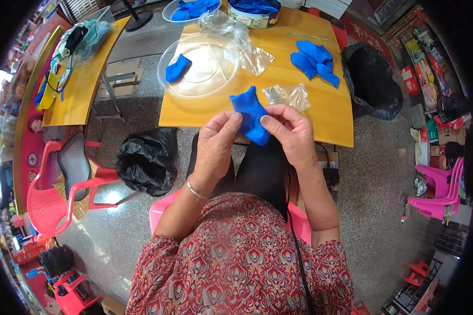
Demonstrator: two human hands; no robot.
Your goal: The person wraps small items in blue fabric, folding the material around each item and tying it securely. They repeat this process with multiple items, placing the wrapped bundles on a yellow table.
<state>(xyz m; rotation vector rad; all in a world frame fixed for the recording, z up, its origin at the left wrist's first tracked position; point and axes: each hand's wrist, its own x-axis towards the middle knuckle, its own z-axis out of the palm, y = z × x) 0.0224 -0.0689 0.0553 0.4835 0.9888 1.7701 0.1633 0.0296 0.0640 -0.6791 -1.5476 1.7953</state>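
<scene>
Lying beyond the held blue piece: crumpled plastic, a tray.

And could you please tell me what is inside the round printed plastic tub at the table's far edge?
Crumpled blue pieces show inside the tub; whatever lies beneath them, and its bottom, are covered.

This looks like a small shop: well to the right of the right grip, colourful packaged goods are ranged in rows, and crowded wares line the far left, well beyond the left grip. Stacked magenta plastic stools right of both grips and a pink plastic armchair to their left stand on speckled flooring.
</scene>
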